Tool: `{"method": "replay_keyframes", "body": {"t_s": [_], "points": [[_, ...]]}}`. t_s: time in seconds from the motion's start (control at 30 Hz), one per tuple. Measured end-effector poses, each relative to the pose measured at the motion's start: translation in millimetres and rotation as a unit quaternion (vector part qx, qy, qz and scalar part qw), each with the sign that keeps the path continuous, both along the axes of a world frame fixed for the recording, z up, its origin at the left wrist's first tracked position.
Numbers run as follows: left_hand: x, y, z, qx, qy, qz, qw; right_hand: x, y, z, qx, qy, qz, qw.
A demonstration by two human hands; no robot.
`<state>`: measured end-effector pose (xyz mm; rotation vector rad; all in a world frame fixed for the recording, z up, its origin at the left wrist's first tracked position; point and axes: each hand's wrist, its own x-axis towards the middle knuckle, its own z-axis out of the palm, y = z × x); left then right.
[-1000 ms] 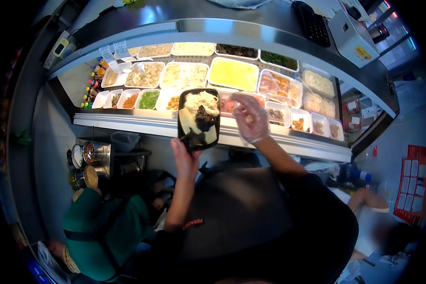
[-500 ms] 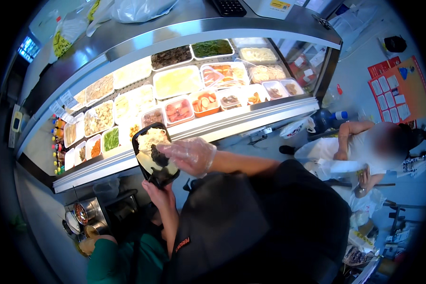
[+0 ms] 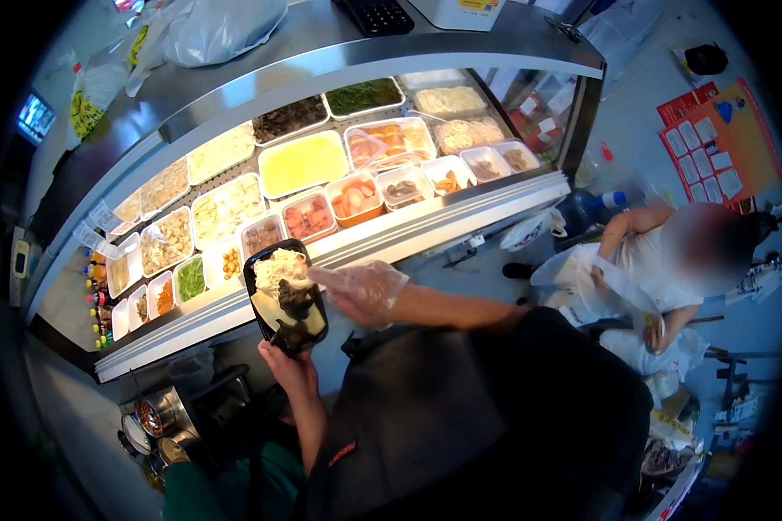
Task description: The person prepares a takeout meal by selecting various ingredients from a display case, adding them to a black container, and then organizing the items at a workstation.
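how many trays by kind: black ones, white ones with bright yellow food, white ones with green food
Black rectangular plastic tray, held by the left hand: 1
White rectangular tray of bright yellow food: 1
White rectangular trays of green food: 2
Total: 4

Silver ledge (image 3: 460, 217) between hands (image 3: 367, 293) and food tubs (image 3: 354, 200)

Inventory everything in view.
Display case: one, silver-framed, upper centre
Food tubs: over twenty, mostly white, inside case
Bottles: several, mixed colours, case's left end
Keypad: one, black, top centre
Box: one, white, top centre
Bags: several, whitish, top left
Pots: several, silver, lower left
Posters: at least one, red-orange, right
Co-workers: two, one white-clad right, one green-clad lower left
Food tray: one, black, centre-left
Left hand: one, bare, holding tray's lower end
Right hand: one, clear-gloved, at tray's right edge
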<state>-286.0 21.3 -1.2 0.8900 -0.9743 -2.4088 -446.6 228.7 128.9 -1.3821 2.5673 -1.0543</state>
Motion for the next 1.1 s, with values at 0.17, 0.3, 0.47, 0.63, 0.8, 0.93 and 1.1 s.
{"method": "replay_keyframes", "body": {"t_s": [0.17,0.3,0.47,0.63,0.8,0.93,1.1], "points": [[-10,17,20,-0.022,-0.009,0.037,0.999,-30,15,3,-0.090,0.016,0.034,0.995],[-15,26,3,-0.013,0.004,0.061,0.998,-62,30,-5,-0.078,0.052,0.031,0.995],[-33,61,7,-0.026,0.010,0.106,0.994,-106,58,-34,-0.140,0.107,0.046,0.983],[-54,85,7,0.003,0.034,0.143,0.989,-165,88,-45,-0.235,0.079,0.057,0.967],[-41,86,-11,0.041,0.113,0.130,0.984,-217,125,-67,-0.001,0.124,-0.006,0.992],[-53,104,-1,0.062,0.115,0.139,0.982,-250,157,-111,0.092,0.036,-0.004,0.995],[-63,111,11,0.042,0.034,0.219,0.974,-260,146,-133,0.106,0.007,0.016,0.994]]}}
